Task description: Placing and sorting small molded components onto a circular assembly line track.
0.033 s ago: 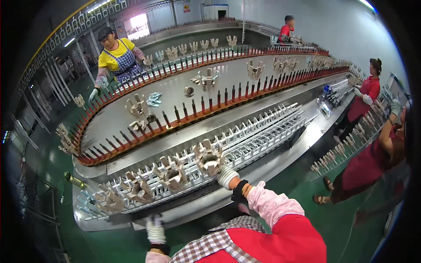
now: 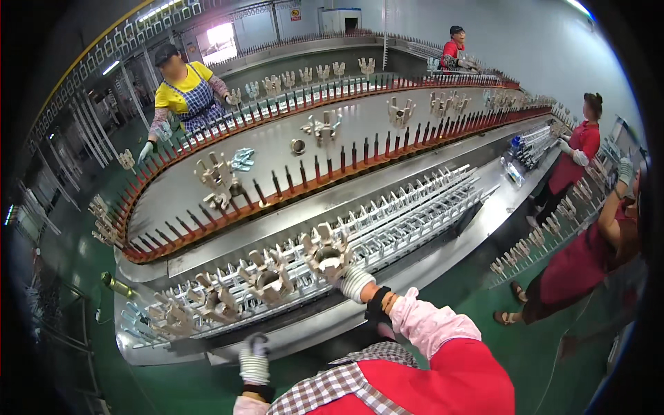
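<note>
My right hand (image 2: pixel 355 282), in a striped glove, grips a pronged metal ring piece (image 2: pixel 325 261) at its near right side. Some of those fingers are hidden behind the piece, which is above a row of silvery hanger racks (image 2: pixel 408 232). Similar pronged pieces, one in the middle (image 2: pixel 267 278) and another further left (image 2: pixel 219 301), stand on the racks. Off the table's near edge, my gloved left hand (image 2: pixel 254 363) hangs in the air. Its fingers are loosely bent and apart, and nothing shows in them.
Beyond the racks, a looped conveyor (image 2: pixel 297 192) carries upright dark pins. A loose ring (image 2: pixel 298 146) and light-blue pieces (image 2: pixel 243 158) lie inside the loop. One person in yellow (image 2: pixel 183 90) works at the far left; people in red (image 2: pixel 588 138) are at the right and back.
My right hand and the pronged ring piece have shifted slightly left and down. My left hand has moved a little to the right and up.
</note>
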Available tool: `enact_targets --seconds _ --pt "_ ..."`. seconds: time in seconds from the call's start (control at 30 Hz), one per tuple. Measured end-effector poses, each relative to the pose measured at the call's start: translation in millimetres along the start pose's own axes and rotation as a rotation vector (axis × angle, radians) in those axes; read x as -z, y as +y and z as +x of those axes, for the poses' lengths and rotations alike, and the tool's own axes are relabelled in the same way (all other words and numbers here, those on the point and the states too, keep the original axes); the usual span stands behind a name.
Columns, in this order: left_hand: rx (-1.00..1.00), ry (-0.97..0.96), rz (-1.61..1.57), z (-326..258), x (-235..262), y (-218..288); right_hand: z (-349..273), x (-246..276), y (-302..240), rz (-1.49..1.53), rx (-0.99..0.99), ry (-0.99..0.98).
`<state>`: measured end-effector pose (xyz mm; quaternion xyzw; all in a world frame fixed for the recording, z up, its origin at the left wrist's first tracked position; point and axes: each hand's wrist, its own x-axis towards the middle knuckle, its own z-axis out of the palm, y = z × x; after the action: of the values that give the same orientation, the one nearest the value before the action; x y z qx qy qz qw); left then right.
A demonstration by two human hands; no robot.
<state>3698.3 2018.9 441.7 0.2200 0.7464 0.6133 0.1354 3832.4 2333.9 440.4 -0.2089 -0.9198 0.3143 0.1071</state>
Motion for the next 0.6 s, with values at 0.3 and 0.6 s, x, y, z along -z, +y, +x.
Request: enact_targets --seconds 0.3,0.6 --pt "-0.3 -0.179 0.451 7 -202 51 2 177 132 0.571 0.298 -0.233" --pt "-0.396 0.093 1.12 39 -277 14 144 338 405 0.298 -0.403 0.629"
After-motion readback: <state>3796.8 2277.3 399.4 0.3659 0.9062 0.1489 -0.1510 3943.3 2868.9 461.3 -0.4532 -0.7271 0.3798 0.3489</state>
